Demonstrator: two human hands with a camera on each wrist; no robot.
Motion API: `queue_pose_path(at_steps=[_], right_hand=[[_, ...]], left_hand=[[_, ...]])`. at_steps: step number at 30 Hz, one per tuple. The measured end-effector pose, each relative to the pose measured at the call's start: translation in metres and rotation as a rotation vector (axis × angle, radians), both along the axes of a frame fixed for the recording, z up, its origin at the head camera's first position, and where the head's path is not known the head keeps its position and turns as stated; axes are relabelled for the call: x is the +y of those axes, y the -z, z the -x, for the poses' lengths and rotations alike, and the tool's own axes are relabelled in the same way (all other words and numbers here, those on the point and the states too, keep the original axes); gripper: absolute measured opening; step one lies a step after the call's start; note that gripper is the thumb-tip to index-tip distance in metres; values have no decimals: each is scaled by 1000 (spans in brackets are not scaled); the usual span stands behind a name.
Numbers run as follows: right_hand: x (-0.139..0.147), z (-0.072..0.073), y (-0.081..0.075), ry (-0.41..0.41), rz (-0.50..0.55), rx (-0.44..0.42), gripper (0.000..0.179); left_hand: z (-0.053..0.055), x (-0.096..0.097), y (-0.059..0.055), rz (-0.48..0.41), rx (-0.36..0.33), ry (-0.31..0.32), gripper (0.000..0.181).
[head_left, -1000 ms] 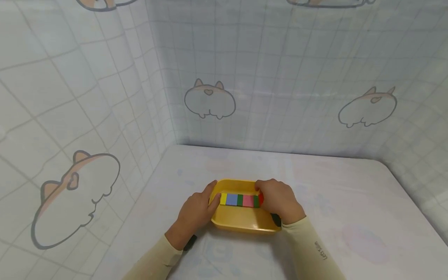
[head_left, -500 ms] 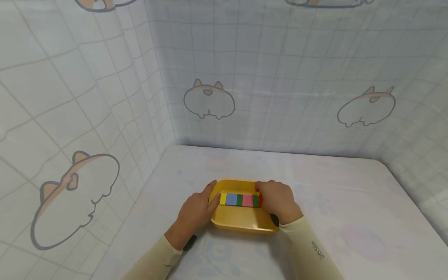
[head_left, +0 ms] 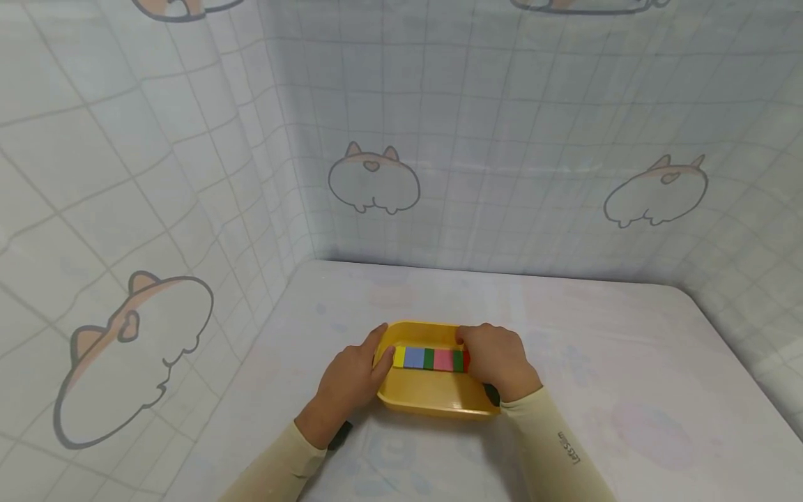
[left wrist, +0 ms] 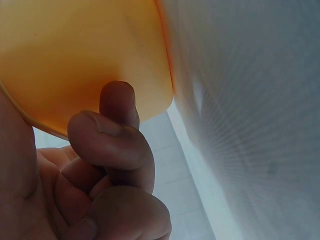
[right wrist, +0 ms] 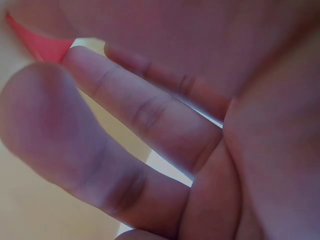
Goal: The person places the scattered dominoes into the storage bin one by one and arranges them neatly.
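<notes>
In the head view a shallow yellow plastic tray (head_left: 433,401) sits on the table. Across its inside runs a row of flat blocks: a yellow block (head_left: 399,357) at the left end, then blue (head_left: 414,358), green, pink (head_left: 443,360) and green, with a red block (head_left: 466,361) at the right end. My left hand (head_left: 351,376) grips the tray's left rim, thumb inside; in the left wrist view its fingers lie against the outer wall. My right hand (head_left: 502,355) reaches over the right side, fingers at the red block (right wrist: 45,42), which they partly hide.
A pale patterned cloth covers the table (head_left: 615,362). Light grid-patterned curtains (head_left: 489,139) with cartoon animals stand behind it and at both sides. Dark wrist devices (head_left: 341,436) show under both wrists.
Almost nothing differs. The right hand and forearm have shifted very slightly left, while the left hand and the row of blocks keep their places in the tray.
</notes>
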State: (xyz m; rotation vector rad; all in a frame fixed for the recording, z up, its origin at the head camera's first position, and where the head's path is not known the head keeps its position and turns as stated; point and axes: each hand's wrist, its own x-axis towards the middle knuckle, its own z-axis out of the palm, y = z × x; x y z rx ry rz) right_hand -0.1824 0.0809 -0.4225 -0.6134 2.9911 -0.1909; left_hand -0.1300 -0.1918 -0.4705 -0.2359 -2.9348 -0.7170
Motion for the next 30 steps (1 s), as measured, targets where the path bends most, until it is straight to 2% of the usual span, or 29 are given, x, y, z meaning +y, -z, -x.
queue_pose_path(at_steps=[11,22,30], right_hand=[[0,2,3,22,10,-26,39],[0,4,0,14,57,-34,42],[3,4,-3,17,73,-54,45]], left_hand=[[-1,1,-1,-12,15,5,59],[0,1,-6,-6,-6,-18,60],[2,4,-2,-9,-14,-24,59]])
